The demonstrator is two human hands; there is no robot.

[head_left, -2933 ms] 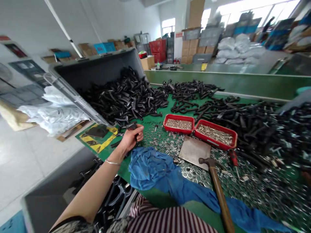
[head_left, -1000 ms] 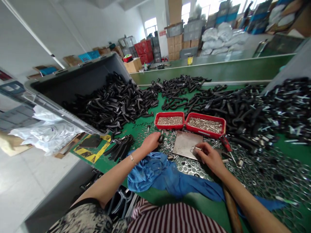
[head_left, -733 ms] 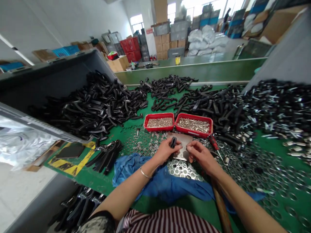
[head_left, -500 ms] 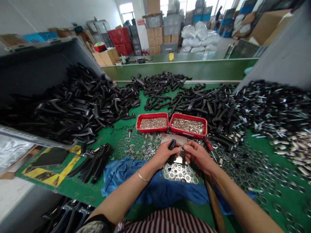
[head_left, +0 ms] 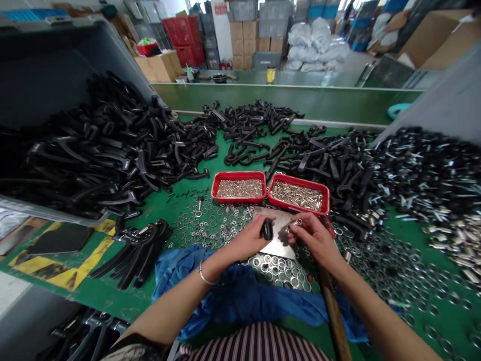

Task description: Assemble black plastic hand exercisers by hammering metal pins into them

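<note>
My left hand (head_left: 248, 239) is closed around a black lever-like part (head_left: 267, 229), whose squared end points up; the rest of it is hidden by my fingers. My right hand (head_left: 311, 236) pinches a small shiny metal piece (head_left: 293, 224), a little to the right and apart from the black part. Both hands are over a flat metal plate (head_left: 282, 248). Metal rings (head_left: 281, 271) lie just below the plate. A wooden tool handle (head_left: 335, 321) lies under my right forearm, its head hidden.
Beyond the plate are two red trays, one with tiny metal bits (head_left: 214, 193), one with pins (head_left: 326, 200). Piles of black levers (head_left: 150, 150) surround them. A blue cloth (head_left: 225, 296) lies in front. Several finished-looking black assemblies (head_left: 139, 250) rest at left; loose rings (head_left: 394, 271) at right.
My hands have moved apart: the right hand has drawn off to the right with the small metal piece, baring more of the plate. The camera view has tilted down slightly.
</note>
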